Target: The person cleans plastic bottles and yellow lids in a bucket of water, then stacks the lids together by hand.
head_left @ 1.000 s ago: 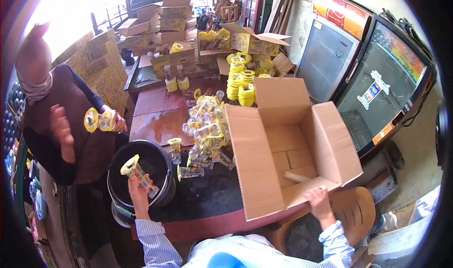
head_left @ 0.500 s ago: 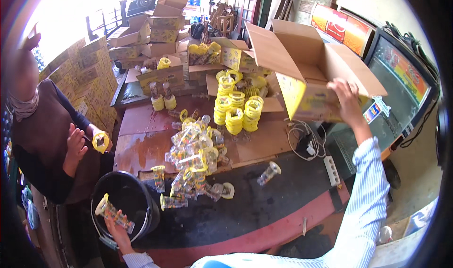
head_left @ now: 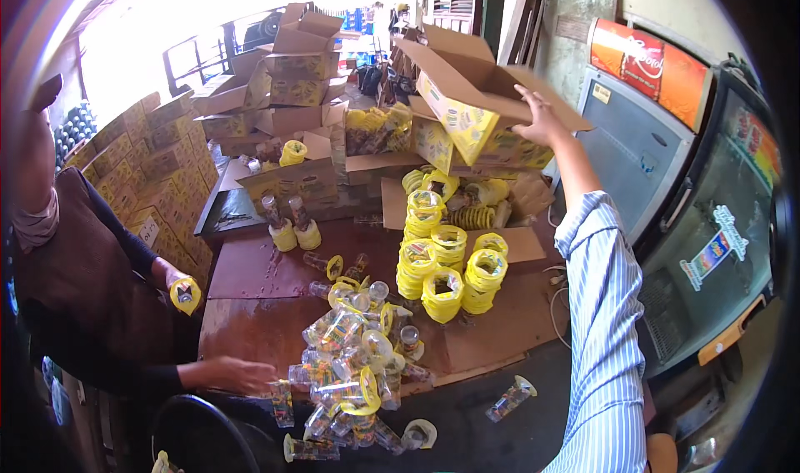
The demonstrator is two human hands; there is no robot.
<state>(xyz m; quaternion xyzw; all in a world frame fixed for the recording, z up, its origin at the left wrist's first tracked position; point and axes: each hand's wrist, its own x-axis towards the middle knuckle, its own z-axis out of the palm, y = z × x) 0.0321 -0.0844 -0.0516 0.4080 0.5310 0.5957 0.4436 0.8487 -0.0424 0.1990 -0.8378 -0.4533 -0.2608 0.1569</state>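
Observation:
My right hand (head_left: 542, 121) is stretched far across the table, gripping the near right edge of an open yellow-printed cardboard box (head_left: 467, 119). The box is tilted, flaps up, above stacked yellow rings. My left hand is out of view; the yellow rim of a clear plastic cup (head_left: 164, 463) shows at the bottom left edge. In the middle of the table lies a heap of clear plastic cups (head_left: 346, 365) with yellow rims and colourful contents. Stacks of yellow rings (head_left: 442, 294) stand right of the heap. A single cup (head_left: 511, 398) lies apart on the dark surface.
A co-worker at the left holds a yellow-rimmed cup (head_left: 185, 294) and reaches a hand (head_left: 229, 375) toward the heap. A black bucket (head_left: 200, 406) stands at the near left. Cartons (head_left: 300, 65) are piled behind. Glass-door coolers (head_left: 642, 148) line the right side.
My right hand has carried the box leftward and back over the table. My left hand has dropped out of view. The co-worker's hand has reached toward the heap. My view has shifted.

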